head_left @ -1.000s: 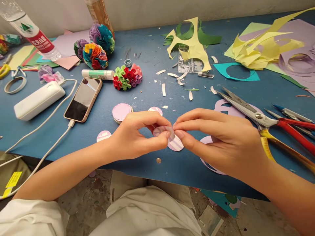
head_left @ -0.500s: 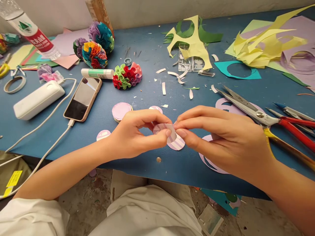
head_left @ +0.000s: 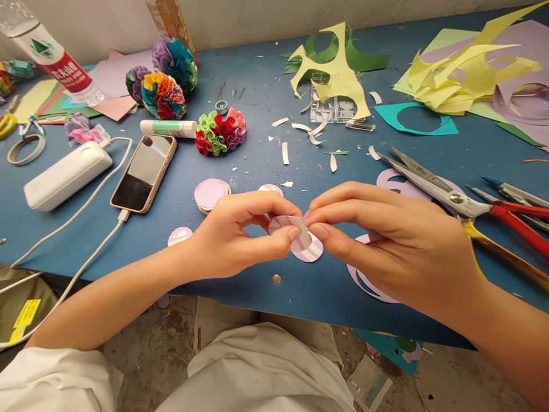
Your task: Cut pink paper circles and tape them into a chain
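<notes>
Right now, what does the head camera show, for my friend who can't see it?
The left hand and right hand pinch a striped lilac paper circle over a blue table. Scissors, a phone and colourful paper balls lie around them.

A paper disc (head_left: 306, 247) striped pale lilac and white shows against a deep blue surface (head_left: 266, 86). At eleven o'clock from it, a ruffled paper ball (head_left: 221, 133) mixes red, lime green and pink. Farther out at ten o'clock, a second ball (head_left: 163, 95) runs orange, yellow, blue and red, and a third ball (head_left: 176, 57) is purple and teal. At three o'clock, scissors (head_left: 454, 197) have silver blades and red and yellow handles. At one o'clock, paper scraps (head_left: 463, 80) are pale yellow, beside a teal sheet (head_left: 412, 123).
</notes>
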`<state>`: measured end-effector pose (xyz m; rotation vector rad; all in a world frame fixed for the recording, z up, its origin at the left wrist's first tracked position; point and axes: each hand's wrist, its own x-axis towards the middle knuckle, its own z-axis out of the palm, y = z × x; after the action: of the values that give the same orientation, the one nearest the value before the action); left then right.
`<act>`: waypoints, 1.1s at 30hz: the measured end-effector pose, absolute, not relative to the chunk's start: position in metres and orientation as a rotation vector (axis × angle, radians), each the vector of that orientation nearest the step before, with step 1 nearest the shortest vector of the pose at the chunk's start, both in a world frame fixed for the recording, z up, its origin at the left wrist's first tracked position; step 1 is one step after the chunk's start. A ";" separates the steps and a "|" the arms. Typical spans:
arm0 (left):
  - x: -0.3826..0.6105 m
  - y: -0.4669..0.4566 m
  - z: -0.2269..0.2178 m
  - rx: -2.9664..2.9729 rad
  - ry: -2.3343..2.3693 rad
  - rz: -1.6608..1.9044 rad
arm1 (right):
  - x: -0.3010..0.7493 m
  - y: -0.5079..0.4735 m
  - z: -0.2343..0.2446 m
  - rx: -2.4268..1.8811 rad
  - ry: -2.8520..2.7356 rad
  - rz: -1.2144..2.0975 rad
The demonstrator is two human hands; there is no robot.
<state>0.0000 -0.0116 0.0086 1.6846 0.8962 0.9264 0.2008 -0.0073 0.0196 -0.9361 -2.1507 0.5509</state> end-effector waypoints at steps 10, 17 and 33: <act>0.000 -0.013 0.009 1.712 0.992 0.982 | 0.196 -0.006 0.018 -0.989 -2.053 0.691; 0.002 -0.013 0.006 1.797 1.012 1.118 | 0.192 -0.012 0.015 -0.926 -2.045 0.628; 0.001 -0.009 -0.001 2.338 1.104 1.455 | 0.190 -0.012 0.014 -0.911 -2.041 0.528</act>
<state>0.0010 -0.0087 -0.0005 2.3380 1.1045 1.4553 0.1896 -0.0124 0.0138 -0.9107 -2.0411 0.5277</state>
